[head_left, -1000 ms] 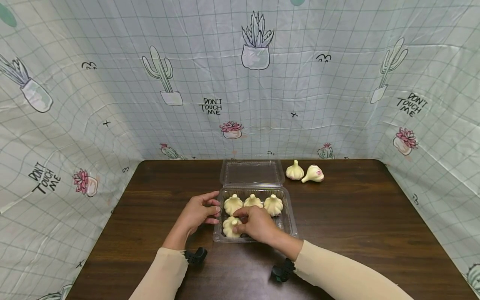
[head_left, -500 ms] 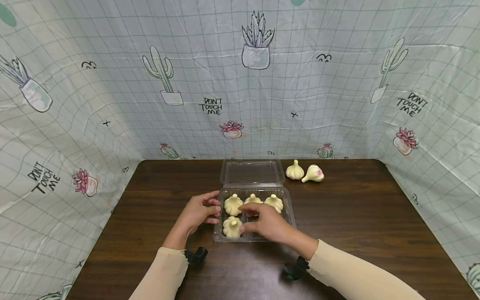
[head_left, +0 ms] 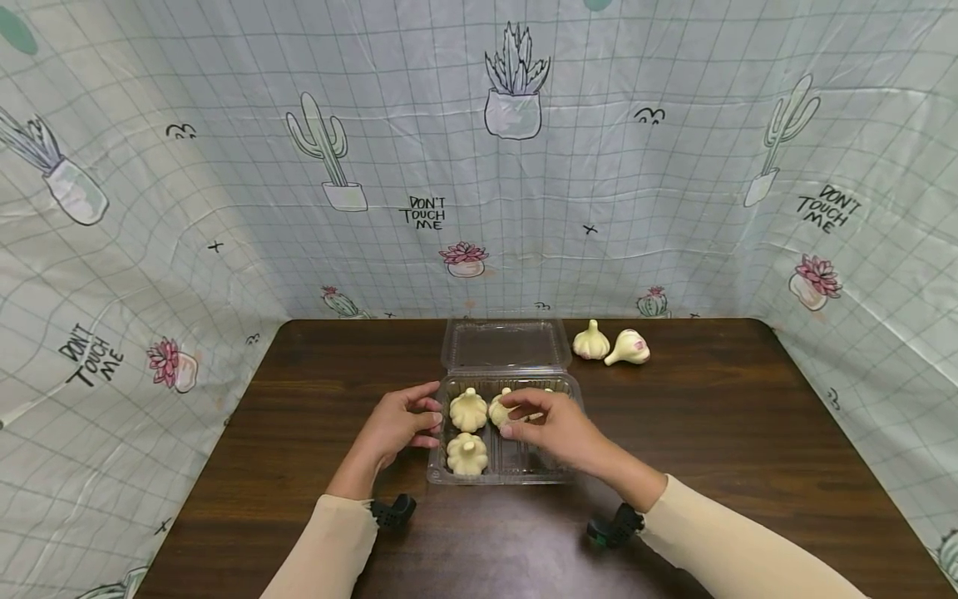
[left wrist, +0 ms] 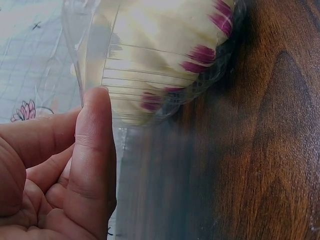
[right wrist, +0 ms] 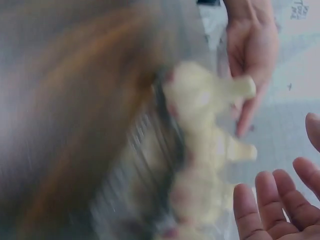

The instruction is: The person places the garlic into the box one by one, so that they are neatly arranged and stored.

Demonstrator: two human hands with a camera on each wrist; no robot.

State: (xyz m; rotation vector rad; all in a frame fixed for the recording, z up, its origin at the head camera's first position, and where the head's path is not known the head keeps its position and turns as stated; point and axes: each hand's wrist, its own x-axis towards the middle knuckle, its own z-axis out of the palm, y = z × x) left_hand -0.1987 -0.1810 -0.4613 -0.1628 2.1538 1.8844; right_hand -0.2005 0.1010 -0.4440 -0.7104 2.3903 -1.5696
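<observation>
A clear plastic clamshell container (head_left: pixel 509 479) lies with its lid (head_left: pixel 505 345) folded back on the table. Garlic bulbs stand inside, stems up: a back-left bulb (head_left: pixel 468 411), a front-left bulb (head_left: pixel 467 455), a back-middle bulb (head_left: pixel 498 410) and one behind the right hand, mostly hidden. My left hand (head_left: pixel 397 423) pinches the container's left edge between thumb and fingers; in the left wrist view a purple-streaked bulb (left wrist: pixel 160 55) shows through the wall. Over the container hovers my right hand (head_left: pixel 557 426), fingers relaxed, holding nothing. Its wrist view is blurred.
Two more garlic bulbs lie at the back of the table, right of the lid: an upright bulb (head_left: pixel 591 341) and a tipped bulb (head_left: pixel 631 348). A patterned cloth (head_left: pixel 479 166) hangs behind and beside the dark wooden table (head_left: pixel 314 366).
My right hand has let go of the front-left garlic bulb and moved right and slightly back over the container. My left hand has stayed at the container's left edge.
</observation>
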